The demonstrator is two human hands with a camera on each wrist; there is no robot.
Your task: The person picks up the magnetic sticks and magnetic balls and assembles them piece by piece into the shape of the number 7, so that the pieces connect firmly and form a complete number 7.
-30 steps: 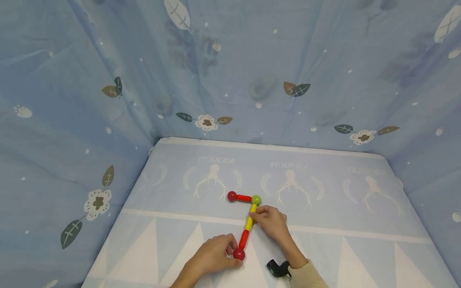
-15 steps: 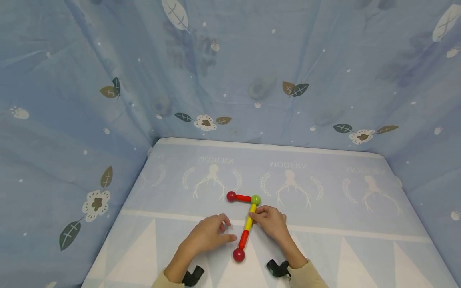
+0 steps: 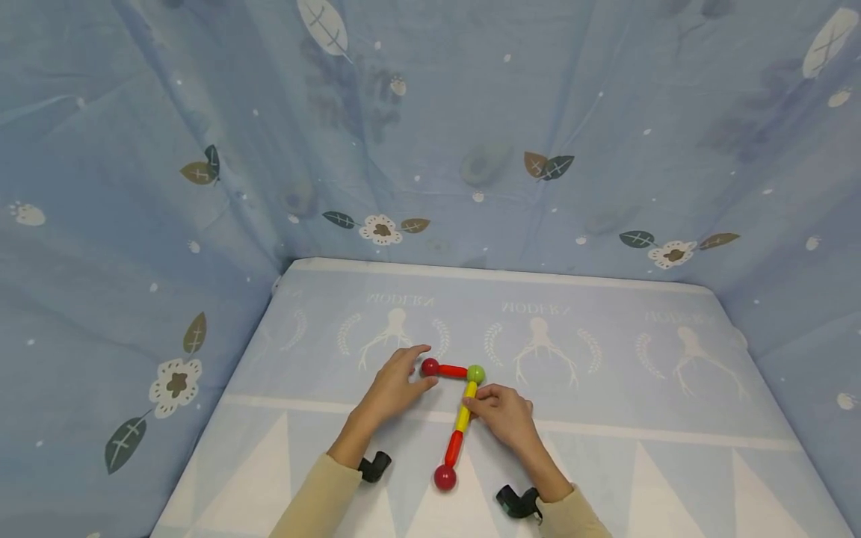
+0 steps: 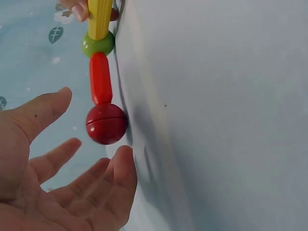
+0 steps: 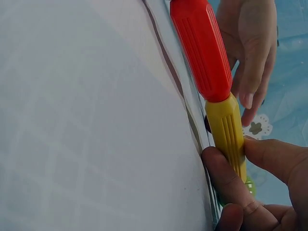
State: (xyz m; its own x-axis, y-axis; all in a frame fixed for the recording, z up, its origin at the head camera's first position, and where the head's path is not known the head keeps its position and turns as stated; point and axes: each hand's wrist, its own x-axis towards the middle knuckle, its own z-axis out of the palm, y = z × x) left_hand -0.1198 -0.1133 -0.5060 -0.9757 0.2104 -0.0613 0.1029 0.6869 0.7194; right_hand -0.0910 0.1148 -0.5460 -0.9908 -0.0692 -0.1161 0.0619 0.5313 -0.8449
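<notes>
A chain of toy rods and balls lies over the table in the head view. My right hand point(image 3: 503, 412) pinches its yellow rod point(image 5: 226, 127) between thumb and fingers. One end of that rod meets a green ball point(image 3: 475, 373); the other joins a red rod point(image 3: 454, 448) ending in a dark red ball point(image 3: 445, 477). From the green ball a second red rod point(image 4: 100, 78) runs left to another dark red ball point(image 4: 106, 123). Around that ball my left hand point(image 3: 395, 385) is spread, thumb and fingers apart, with a gap to the ball in the left wrist view.
The table point(image 3: 673, 388) has a pale blue patterned cover. Blue printed curtains point(image 3: 430, 134) rise behind it and at both sides. Black wrist devices point(image 3: 518, 501) sit at both wrists, below the sleeves.
My left hand has let go of the near dark red ball and moved up and away to the far-left dark red ball. The right hand keeps its hold on the yellow rod.
</notes>
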